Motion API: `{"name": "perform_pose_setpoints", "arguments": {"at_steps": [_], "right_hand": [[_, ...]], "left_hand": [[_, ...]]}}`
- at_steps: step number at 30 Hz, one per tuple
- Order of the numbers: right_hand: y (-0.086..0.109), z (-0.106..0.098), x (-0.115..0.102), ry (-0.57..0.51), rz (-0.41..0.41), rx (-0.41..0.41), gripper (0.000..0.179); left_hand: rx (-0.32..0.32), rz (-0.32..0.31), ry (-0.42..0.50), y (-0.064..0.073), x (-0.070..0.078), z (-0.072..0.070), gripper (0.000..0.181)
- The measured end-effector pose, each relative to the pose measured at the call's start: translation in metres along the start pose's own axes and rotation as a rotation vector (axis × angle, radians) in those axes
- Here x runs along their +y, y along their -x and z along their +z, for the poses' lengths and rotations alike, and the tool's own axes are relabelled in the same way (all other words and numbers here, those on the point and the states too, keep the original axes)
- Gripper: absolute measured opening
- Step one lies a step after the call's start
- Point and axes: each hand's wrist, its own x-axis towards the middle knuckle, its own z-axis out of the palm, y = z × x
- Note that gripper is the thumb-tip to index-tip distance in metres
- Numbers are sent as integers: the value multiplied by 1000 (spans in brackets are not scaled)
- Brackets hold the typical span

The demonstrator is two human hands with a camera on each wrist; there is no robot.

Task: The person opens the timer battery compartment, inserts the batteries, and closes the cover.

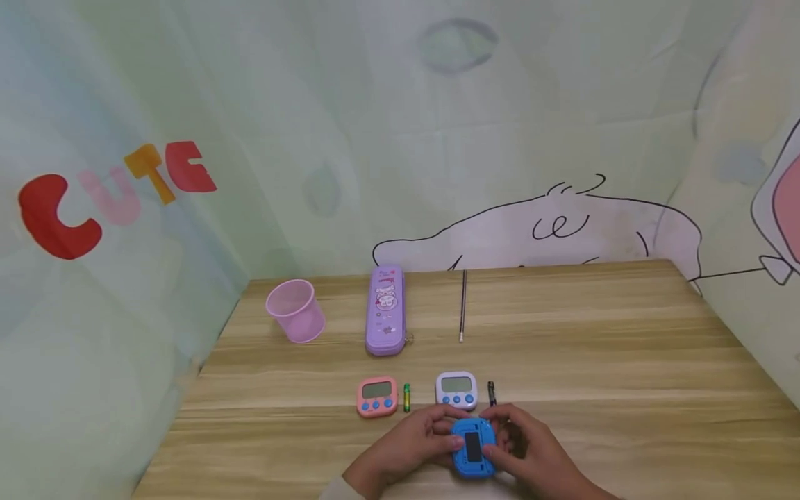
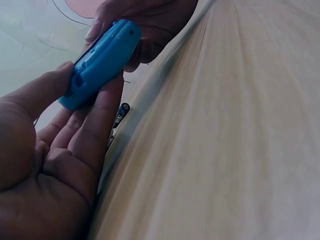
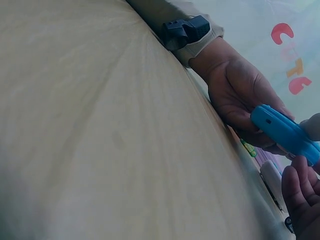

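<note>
Near the table's front edge, a blue digital timer (image 1: 473, 448) is held back side up, a dark rectangle on its back facing the head camera. My left hand (image 1: 419, 444) grips its left side, thumb on the back and fingers underneath. On the opposite side, my right hand (image 1: 531, 448) pinches it between thumb and fingers. Both wrist views show the timer (image 2: 102, 65) tilted between the hands. Just beyond lie a white timer (image 1: 456, 385) and a black battery (image 1: 492, 393). Further left are a pink timer (image 1: 377, 397) and a green battery (image 1: 407, 398).
A pink cup (image 1: 300, 319) stands at the back left of the wooden table (image 1: 594, 333). To its right lie a purple pencil case (image 1: 385, 316) and a dark pencil (image 1: 463, 305). A printed curtain (image 1: 375, 139) hangs behind the table and at its sides.
</note>
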Motion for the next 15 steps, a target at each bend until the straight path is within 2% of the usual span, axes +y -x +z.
{"name": "perform_pose_setpoints", "arguments": {"at_steps": [7, 15], "right_hand": [[0, -1, -1, -61, 101, -40, 45], [0, -3, 0, -106, 76, -75, 41]], "left_hand": [[-8, 9, 7, 0, -2, 0, 41], [-32, 42, 20, -1, -3, -1, 41]]}}
